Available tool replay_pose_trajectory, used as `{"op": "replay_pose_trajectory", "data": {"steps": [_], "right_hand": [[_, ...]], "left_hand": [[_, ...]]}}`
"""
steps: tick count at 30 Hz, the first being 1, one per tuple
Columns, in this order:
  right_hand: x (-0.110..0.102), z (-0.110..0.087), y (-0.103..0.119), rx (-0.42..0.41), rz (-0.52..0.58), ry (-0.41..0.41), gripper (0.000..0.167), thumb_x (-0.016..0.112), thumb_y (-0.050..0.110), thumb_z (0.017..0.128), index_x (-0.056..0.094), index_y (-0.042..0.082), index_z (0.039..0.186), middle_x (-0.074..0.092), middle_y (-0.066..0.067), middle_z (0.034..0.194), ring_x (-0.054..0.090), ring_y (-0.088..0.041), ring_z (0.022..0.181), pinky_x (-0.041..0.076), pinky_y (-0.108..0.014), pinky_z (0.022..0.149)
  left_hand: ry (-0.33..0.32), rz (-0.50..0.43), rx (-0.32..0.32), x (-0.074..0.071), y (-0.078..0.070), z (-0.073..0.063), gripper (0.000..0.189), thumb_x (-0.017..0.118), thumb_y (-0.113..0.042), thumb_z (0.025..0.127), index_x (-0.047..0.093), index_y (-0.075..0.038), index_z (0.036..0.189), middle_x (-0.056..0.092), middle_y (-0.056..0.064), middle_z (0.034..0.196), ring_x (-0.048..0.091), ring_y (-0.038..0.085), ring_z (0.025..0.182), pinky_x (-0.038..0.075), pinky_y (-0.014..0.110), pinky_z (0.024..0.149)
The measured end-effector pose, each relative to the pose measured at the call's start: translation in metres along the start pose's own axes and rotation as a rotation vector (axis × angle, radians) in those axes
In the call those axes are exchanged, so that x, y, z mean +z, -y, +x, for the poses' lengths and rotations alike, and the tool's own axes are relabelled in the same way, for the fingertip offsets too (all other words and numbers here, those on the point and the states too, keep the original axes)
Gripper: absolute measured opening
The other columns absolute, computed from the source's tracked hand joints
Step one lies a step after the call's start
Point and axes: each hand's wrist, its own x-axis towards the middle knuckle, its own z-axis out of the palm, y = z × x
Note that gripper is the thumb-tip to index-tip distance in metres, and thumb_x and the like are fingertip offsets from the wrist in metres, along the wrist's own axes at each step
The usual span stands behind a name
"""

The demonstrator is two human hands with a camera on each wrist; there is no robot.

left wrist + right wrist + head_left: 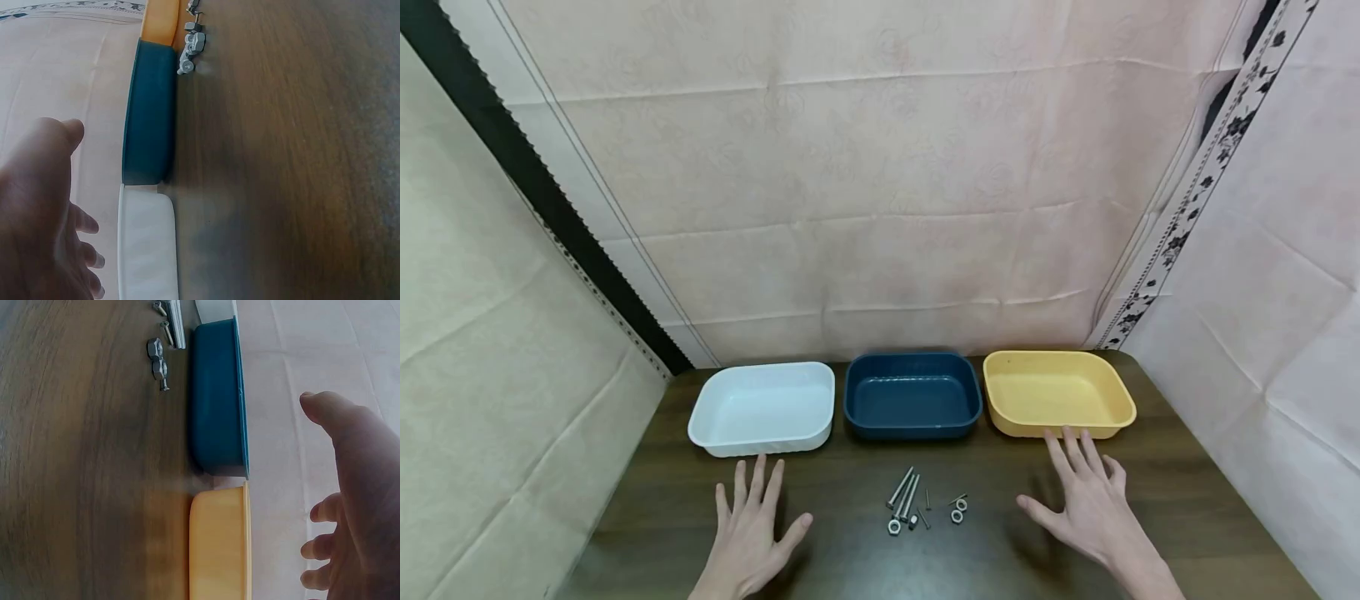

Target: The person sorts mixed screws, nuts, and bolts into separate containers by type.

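Observation:
My left hand hovers over the table in front of the white tray, fingers spread and holding nothing. On the other side, my right hand is spread in front of the yellow tray, also with nothing in it; its fingertips overlap the tray's front edge in the head view. Between the hands lies a loose group of hardware: several long bolts, small screws and hex nuts. Two nuts also show in the right wrist view.
A dark blue tray stands between the white and yellow ones, all in a row at the back of the dark wooden table. Pale cloth hangs behind and along both sides.

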Motion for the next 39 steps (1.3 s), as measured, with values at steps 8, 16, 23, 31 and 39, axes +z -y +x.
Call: {"op": "replay_pose_trajectory", "data": {"steps": [8, 16, 23, 31, 39], "right_hand": [[0.008, 0.001, 0.009, -0.003, 0.038, 0.000, 0.089, 0.080, 0.053, 0.077, 0.052, -0.004, 0.140, 0.050, -0.030, 0.140, 0.045, -0.049, 0.128, 0.036, -0.067, 0.086], [0.021, 0.000, 0.013, -0.070, 0.142, -0.049, 0.059, 0.085, 0.026, 0.078, 0.064, -0.005, 0.124, 0.068, -0.022, 0.116, 0.067, -0.039, 0.099, 0.053, -0.059, 0.077], [0.029, 0.006, 0.017, -0.070, 0.269, -0.050, 0.030, 0.082, 0.000, 0.076, 0.072, -0.002, 0.104, 0.073, -0.011, 0.097, 0.070, -0.020, 0.084, 0.059, -0.039, 0.068], [0.045, 0.013, 0.024, 0.023, 0.511, 0.000, 0.022, 0.077, -0.011, 0.079, 0.072, 0.003, 0.096, 0.071, -0.002, 0.088, 0.062, -0.005, 0.076, 0.058, -0.032, 0.062], [0.059, 0.014, 0.033, 0.103, 0.638, 0.047, 0.017, 0.075, -0.008, 0.083, 0.072, 0.003, 0.096, 0.071, -0.001, 0.085, 0.064, -0.008, 0.074, 0.055, -0.025, 0.061]], "left_hand": [[0.002, 0.009, -0.005, 0.000, 0.002, 0.000, 0.084, 0.057, -0.058, 0.095, 0.036, -0.001, 0.152, 0.020, 0.028, 0.159, 0.009, 0.057, 0.142, 0.007, 0.079, 0.103], [0.009, -0.003, -0.023, 0.002, 0.005, 0.000, 0.083, 0.056, -0.058, 0.096, 0.036, -0.002, 0.153, 0.025, 0.027, 0.158, 0.011, 0.054, 0.143, 0.010, 0.078, 0.105], [-0.079, -0.142, -0.052, -0.003, 0.011, 0.001, 0.072, 0.054, -0.049, 0.101, 0.040, 0.004, 0.148, 0.038, 0.029, 0.150, 0.030, 0.052, 0.138, 0.030, 0.073, 0.103], [-0.366, -0.425, -0.236, -0.008, 0.021, 0.009, 0.033, 0.061, -0.022, 0.101, 0.064, 0.003, 0.122, 0.070, 0.019, 0.110, 0.069, 0.029, 0.094, 0.058, 0.039, 0.077], [-0.488, -1.177, -0.623, -0.019, 0.046, 0.023, 0.047, 0.057, -0.030, 0.103, 0.052, 0.013, 0.122, 0.071, 0.016, 0.097, 0.073, 0.019, 0.083, 0.060, 0.031, 0.070]]}}
